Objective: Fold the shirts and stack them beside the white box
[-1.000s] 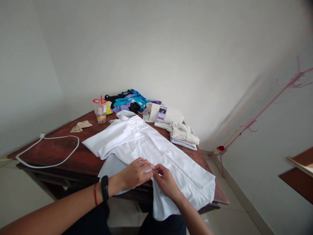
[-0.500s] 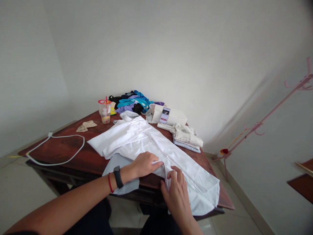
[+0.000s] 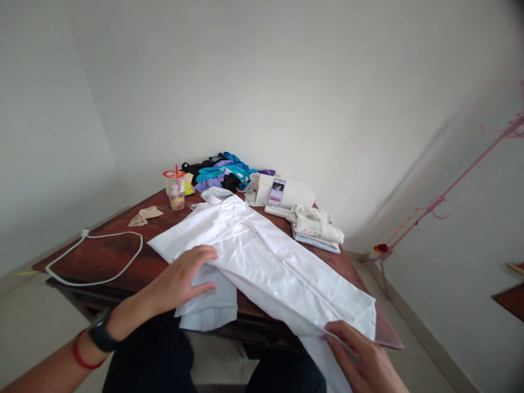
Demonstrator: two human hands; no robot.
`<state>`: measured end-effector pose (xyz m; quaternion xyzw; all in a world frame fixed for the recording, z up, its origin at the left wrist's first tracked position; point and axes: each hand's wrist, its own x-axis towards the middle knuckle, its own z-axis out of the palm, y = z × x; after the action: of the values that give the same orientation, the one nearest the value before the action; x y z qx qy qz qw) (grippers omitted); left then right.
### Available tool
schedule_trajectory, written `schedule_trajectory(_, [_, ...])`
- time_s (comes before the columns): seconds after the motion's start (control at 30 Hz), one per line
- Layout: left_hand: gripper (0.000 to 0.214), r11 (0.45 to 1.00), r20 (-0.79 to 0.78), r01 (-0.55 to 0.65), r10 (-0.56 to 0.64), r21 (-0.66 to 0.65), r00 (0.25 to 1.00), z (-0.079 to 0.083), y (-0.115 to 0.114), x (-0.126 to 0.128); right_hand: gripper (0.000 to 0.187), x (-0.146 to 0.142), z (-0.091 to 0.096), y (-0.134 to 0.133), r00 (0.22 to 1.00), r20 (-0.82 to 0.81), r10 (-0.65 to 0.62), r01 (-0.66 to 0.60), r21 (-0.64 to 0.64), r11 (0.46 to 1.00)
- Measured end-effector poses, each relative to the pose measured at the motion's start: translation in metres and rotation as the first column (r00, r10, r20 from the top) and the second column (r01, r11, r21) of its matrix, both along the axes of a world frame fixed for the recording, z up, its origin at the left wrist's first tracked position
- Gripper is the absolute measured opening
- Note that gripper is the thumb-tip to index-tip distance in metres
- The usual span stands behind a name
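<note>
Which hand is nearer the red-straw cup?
Left. The left hand rests on the white shirt, nearside of the cup; the right hand holds the shirt's hem, far right.

Nothing is reading legibly: white shirt is showing plain, phone screen against the white box is blurring, cup print too small.
</note>
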<state>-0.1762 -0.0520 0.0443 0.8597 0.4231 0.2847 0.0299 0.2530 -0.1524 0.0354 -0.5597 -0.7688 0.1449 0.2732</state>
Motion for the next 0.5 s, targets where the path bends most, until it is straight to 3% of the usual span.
schedule_trajectory(0.07, [0.057,0.976,-0.014,-0.220,0.219,-0.013,0.976,-0.015,0.004,-0.040,0.024,0.006,-0.001,-0.006,1.000,-0.014,0.000,0.001,0.049,0.999])
schedule_trajectory(0.13, [0.062,0.956,-0.102,-0.287,0.280,-0.063,0.955,-0.032,0.011,-0.068,0.024,0.008,-0.001,-0.008,1.000,-0.020,0.020,-0.019,0.078,0.997])
schedule_trajectory(0.27, [0.046,0.952,-0.152,-0.276,0.255,-0.133,0.955,-0.055,0.025,-0.077,0.024,0.001,0.008,-0.004,0.999,-0.044,0.010,-0.006,0.092,0.996])
schedule_trajectory(0.37, [0.040,0.965,-0.145,-0.245,0.231,-0.090,0.962,-0.053,0.031,-0.064,0.027,-0.003,0.021,-0.003,0.995,-0.082,-0.055,0.061,0.069,0.996])
schedule_trajectory(0.5, [0.047,0.995,-0.235,-0.098,0.097,0.004,0.967,-0.043,0.030,-0.064,0.031,0.002,0.028,-0.006,0.991,-0.094,-0.096,0.099,0.028,0.995])
